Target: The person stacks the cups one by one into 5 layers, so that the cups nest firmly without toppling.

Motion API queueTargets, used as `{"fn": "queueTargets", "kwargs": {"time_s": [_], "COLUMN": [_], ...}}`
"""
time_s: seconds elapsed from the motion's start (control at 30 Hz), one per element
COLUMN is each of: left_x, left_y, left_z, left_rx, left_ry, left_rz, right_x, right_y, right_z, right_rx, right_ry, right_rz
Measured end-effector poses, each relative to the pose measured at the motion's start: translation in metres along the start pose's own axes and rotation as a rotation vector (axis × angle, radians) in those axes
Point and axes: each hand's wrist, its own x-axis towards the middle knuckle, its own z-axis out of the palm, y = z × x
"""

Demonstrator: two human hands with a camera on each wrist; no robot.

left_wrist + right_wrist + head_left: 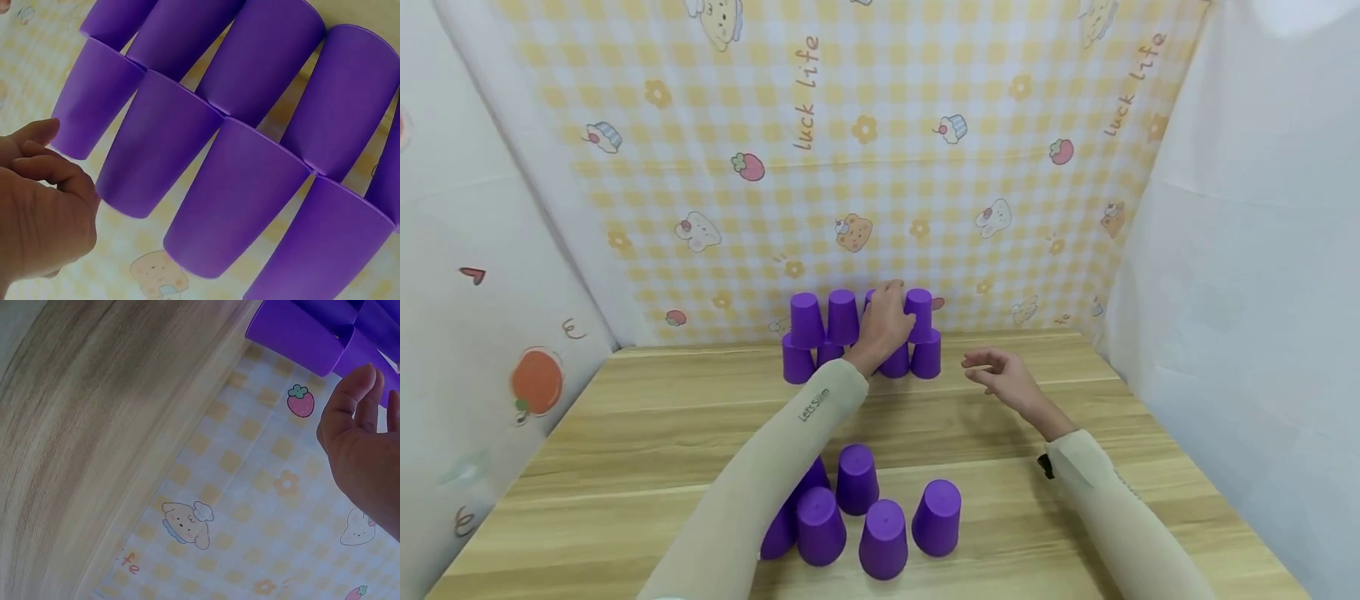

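Note:
Purple cups stand upside down in two tiers against the back cloth. My left hand (883,323) is at the upper tier, in front of one cup and beside the right-end upper cup (919,310). In the left wrist view, the thumb of the left hand (50,219) is right at the base of that end cup (99,97), and its bent fingers are beside the neighbouring cup (159,147). The lower tier, including its right-end cup (927,356), stands on the table. To the right of the stack hovers my right hand (1009,382), fingers loosely bent and holding nothing.
Several more upside-down purple cups, among them a front cup (883,540) and a right cup (937,518), stand on the wooden table (640,467) nearer me, partly behind my left sleeve (775,483). A checked cloth (820,200) hangs close behind the stack; white cloths flank both sides.

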Motion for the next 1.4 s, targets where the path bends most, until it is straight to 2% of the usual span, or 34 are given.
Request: {"fn": "queueTargets", "kwargs": {"time_s": [0.2,0.33,0.47,0.73,0.93,1.07,1.27,1.4], "left_x": [-0.017,-0.031,-0.047,-0.071,-0.095,-0.112,-0.132,-0.140], "left_y": [0.004,0.001,-0.008,-0.049,-0.076,-0.093,-0.115,-0.123], "left_z": [-0.023,-0.044,-0.061,-0.078,-0.095,-0.106,-0.119,-0.126], "left_rx": [0.017,0.002,-0.051,-0.191,-0.258,-0.304,-0.404,-0.436], "left_ry": [0.010,0.001,-0.033,-0.096,-0.158,-0.189,-0.295,-0.365], "left_rz": [0.040,0.015,0.006,0.037,0.011,0.020,0.051,0.070], "right_x": [0.008,0.011,0.009,0.002,-0.008,-0.015,-0.033,-0.042], "right_y": [0.017,0.023,0.022,0.017,0.011,0.006,0.002,0.001], "right_z": [0.004,0.007,0.006,0.007,0.014,0.019,0.026,0.033], "right_rx": [0.018,0.016,0.009,-0.002,0.002,-0.003,-0.023,-0.035], "right_ry": [0.006,0.008,0.009,0.004,-0.035,-0.059,-0.102,-0.116], "right_rz": [0.000,-0.026,-0.036,-0.056,-0.089,-0.108,-0.101,-0.100]}}
